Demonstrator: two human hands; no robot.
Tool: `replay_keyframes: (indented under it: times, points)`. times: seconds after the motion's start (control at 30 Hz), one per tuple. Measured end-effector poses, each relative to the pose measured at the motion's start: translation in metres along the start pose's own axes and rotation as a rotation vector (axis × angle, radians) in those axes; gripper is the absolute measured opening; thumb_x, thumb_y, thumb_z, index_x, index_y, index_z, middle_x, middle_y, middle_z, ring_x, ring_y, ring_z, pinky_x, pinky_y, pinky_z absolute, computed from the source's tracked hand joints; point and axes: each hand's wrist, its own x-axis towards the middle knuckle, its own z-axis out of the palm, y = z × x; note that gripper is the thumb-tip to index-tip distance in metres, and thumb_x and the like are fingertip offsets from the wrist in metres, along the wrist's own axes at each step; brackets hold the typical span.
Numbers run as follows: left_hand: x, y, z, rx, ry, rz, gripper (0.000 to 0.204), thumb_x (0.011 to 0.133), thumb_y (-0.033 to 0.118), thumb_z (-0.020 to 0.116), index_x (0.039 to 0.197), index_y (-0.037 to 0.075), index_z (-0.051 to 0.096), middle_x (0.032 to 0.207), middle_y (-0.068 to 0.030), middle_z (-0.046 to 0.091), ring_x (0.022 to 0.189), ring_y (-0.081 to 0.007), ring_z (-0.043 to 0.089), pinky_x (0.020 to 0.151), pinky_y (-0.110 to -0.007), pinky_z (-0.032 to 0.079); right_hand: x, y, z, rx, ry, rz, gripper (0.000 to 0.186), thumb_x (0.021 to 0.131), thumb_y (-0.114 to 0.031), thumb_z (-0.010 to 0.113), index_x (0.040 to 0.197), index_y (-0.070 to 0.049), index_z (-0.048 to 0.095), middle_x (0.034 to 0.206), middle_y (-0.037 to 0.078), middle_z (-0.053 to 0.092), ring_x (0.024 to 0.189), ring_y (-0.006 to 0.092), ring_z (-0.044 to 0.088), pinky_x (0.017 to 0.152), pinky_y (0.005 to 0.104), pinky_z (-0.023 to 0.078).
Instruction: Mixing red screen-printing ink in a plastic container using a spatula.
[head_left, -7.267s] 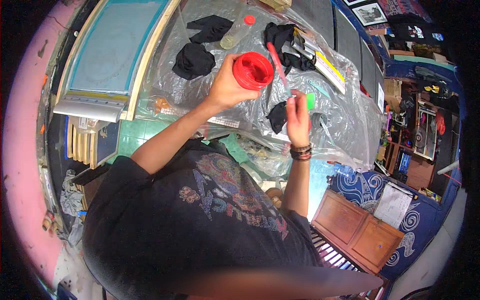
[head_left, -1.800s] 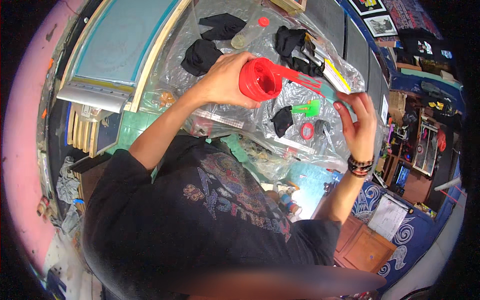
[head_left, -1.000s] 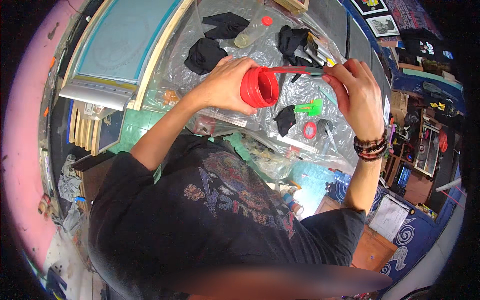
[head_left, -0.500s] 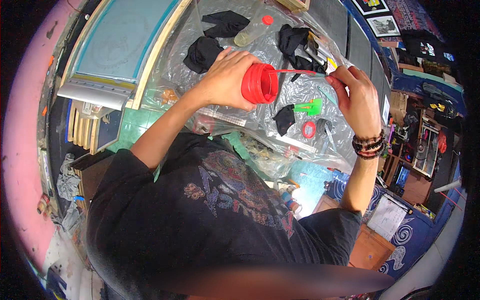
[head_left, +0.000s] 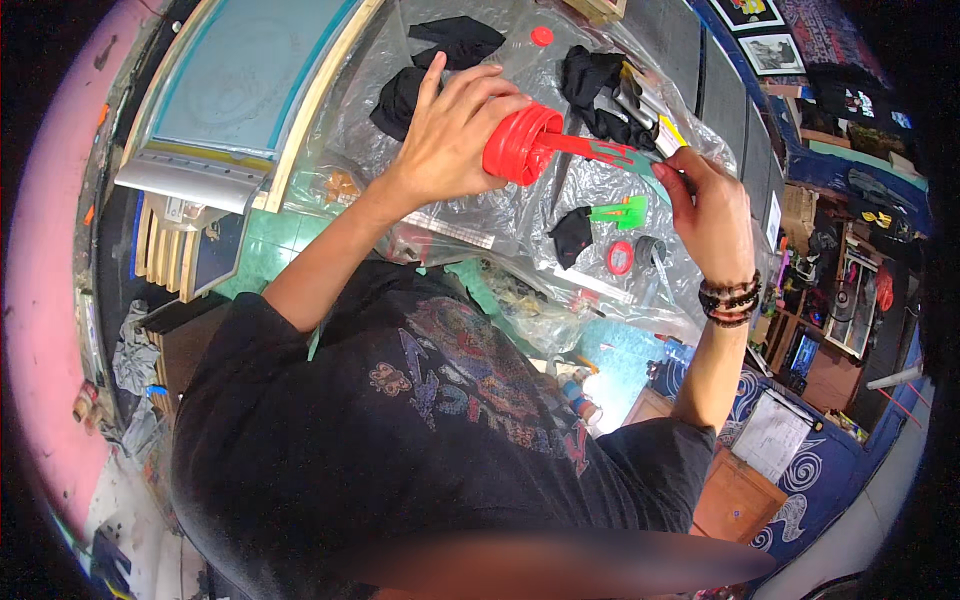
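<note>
We count one red tub (head_left: 520, 143), one red-smeared spatula (head_left: 610, 153), one green scraper (head_left: 620, 212), one tape roll (head_left: 620, 257), one small red lid (head_left: 541, 36), four black rags (head_left: 455, 38) and one framed screen (head_left: 245, 75).

- Wood-framed printing screen (head_left: 240, 90) with blue mesh, upper left of the frame.
- Clear plastic sheet (head_left: 470, 215) across the table, upper centre.
- Black rags (head_left: 455, 40) near the top edge; another black rag (head_left: 572, 235) lower, centre right.
- Small red cap (head_left: 541, 36) at top centre.
- Green scraper (head_left: 620, 212) just right of the lower rag.
- Red tape roll (head_left: 620, 258) below the scraper.
- Framed pictures (head_left: 770, 52), upper right corner.
- Wooden cabinet (head_left: 735, 500), lower right.
</note>
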Motion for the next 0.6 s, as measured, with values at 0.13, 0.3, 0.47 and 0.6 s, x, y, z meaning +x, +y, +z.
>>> replay_keyframes:
  times: [0.13,0.3,0.47,0.6]
  points:
    - [-0.003,0.0,0.009,0.001,0.218,0.018,0.083,0.054,0.032,0.091,0.128,0.019,0.056,0.124,-0.0039,0.057,0.131,-0.0282,0.051,0.118,-0.062,0.017,-0.005,-0.006,0.001,0.063,-0.034,0.063,0.019,0.093,-0.022,0.069,0.091,-0.003,0.068,0.076,0.021,0.066,0.07,0.043,0.064,0.061,0.0476,0.048]
    - [-0.005,0.005,0.018,0.064,0.337,-0.017,0.086,0.056,0.033,0.092,0.131,0.02,0.053,0.126,-0.0035,0.056,0.131,-0.0302,0.05,0.117,-0.063,0.017,-0.009,-0.021,-0.007,0.068,-0.193,0.212,0.018,0.093,-0.02,0.071,0.093,-0.002,0.072,0.067,0.019,0.063,0.058,0.0364,0.062,0.055,0.0413,0.047]
    - [-0.006,0.01,0.019,0.122,0.351,-0.106,0.098,0.048,0.034,0.096,0.133,0.017,0.05,0.131,-0.0065,0.056,0.133,-0.0318,0.049,0.116,-0.061,0.021,-0.018,-0.02,0.011,0.246,0.012,-0.016,0.017,0.093,-0.017,0.071,0.101,-0.002,0.074,0.074,0.017,0.066,0.055,0.0294,0.058,0.054,0.0372,0.044]
    - [-0.001,0.011,0.009,0.044,0.307,-0.226,0.102,0.043,0.03,0.097,0.131,0.012,0.05,0.132,-0.0098,0.055,0.132,-0.0333,0.048,0.115,-0.06,0.023,-0.02,-0.028,0.003,0.264,-0.011,-0.008,0.018,0.091,-0.012,0.072,0.108,-0.006,0.076,0.077,0.012,0.062,0.063,0.0232,0.058,0.059,0.0341,0.045]
